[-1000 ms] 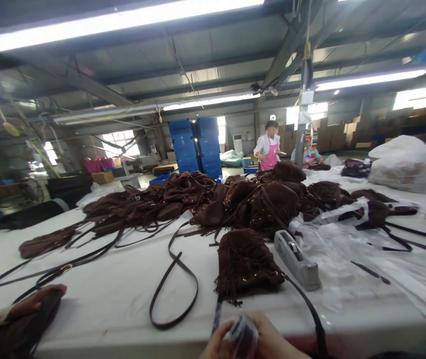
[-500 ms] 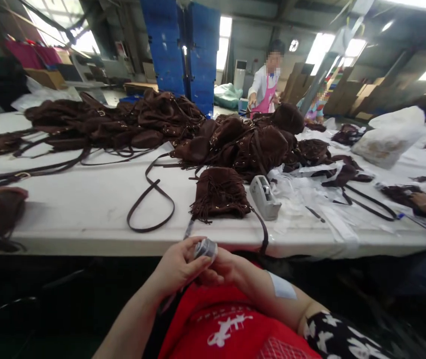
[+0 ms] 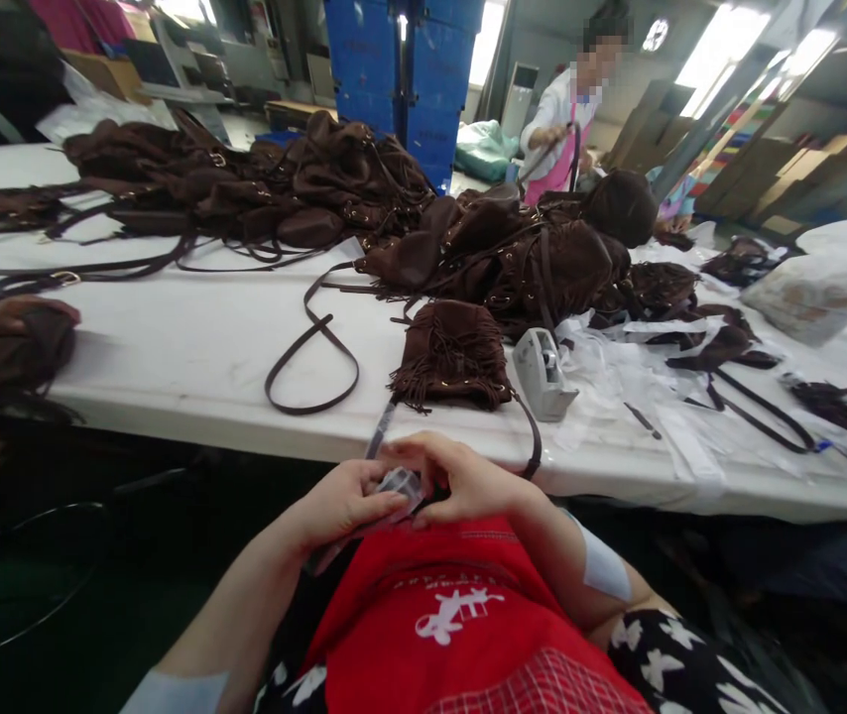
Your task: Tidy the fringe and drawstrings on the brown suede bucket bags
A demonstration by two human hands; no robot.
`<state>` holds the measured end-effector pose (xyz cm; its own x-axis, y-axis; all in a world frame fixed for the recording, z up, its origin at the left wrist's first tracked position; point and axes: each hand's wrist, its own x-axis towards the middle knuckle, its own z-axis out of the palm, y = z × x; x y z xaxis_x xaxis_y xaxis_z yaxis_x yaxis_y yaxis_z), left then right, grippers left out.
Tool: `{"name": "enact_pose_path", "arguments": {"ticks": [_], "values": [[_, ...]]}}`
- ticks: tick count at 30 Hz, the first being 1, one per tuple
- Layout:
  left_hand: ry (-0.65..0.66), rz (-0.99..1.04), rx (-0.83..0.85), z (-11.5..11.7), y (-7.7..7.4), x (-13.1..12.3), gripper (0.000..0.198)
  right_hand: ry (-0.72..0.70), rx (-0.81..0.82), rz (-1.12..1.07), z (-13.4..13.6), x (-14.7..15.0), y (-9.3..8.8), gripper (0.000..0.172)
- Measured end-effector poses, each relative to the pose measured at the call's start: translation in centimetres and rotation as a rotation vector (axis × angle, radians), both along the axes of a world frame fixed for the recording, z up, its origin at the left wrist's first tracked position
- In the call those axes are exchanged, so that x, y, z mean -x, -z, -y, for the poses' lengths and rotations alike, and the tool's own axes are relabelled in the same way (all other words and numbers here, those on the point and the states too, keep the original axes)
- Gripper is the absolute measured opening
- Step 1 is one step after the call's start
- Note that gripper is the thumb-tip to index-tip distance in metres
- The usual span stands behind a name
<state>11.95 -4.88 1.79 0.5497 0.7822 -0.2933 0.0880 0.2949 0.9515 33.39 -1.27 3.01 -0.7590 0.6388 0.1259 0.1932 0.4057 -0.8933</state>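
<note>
A small grey bundle wrapped in clear film (image 3: pixel 400 484) is pinched between the thumb and fingers of my left hand (image 3: pixel 345 504), just off the table's front edge. Close against its right side, my right hand (image 3: pixel 460 481) is curved, thumb and fingers apart, fingertips near the bundle. Whether they touch it is hard to tell. Above my hands lies a dark brown fringed bag (image 3: pixel 453 352), with one film-wrapped strap (image 3: pixel 381 428) running down towards the bundle. Its other strap end (image 3: pixel 532 441) hangs over the edge at the right.
A grey tape dispenser (image 3: pixel 544 377) stands right of the bag, beside white paper strips (image 3: pixel 617 372). Brown bags (image 3: pixel 304 188) are heaped behind. At left, another person's hand (image 3: pixel 3 317) rests on a bag. A person in a pink apron (image 3: pixel 553 134) stands across the white table (image 3: pixel 192 372).
My right hand has risen from beneath the bundle to its right side, fingers arching over. My left hand keeps its pinch. The view has tilted down, and the person across now lifts a strap.
</note>
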Motion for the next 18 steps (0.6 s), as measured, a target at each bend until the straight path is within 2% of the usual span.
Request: {"name": "enact_pose_path", "arguments": {"ticks": [1,3,6,9,11,14,18], "values": [[0.031,0.012,0.010,0.1,0.0,0.0,0.049,-0.072,-0.069,-0.001,0.1,-0.1,-0.5,0.081],[0.063,0.024,0.000,0.4,-0.1,-0.2,0.048,-0.174,-0.129,-0.010,0.3,0.1,-0.9,0.069],[0.093,0.062,0.031,0.8,0.0,-0.6,0.047,-0.195,-0.088,-0.018,0.4,0.6,-0.3,0.049],[0.104,0.127,0.074,1.0,0.2,-0.9,0.049,-0.155,-0.012,-0.046,0.3,0.8,0.7,0.041],[0.087,0.141,0.044,1.2,0.4,-1.0,0.049,-0.116,0.018,-0.073,0.1,0.8,1.0,0.037],[0.032,0.098,-0.005,1.4,0.5,-1.4,0.047,-0.035,0.034,-0.097,-0.1,0.7,1.1,0.033],[-0.073,0.095,0.044,2.0,0.0,-2.4,0.053,0.123,0.034,-0.143,-0.1,0.9,1.6,0.029]]}}
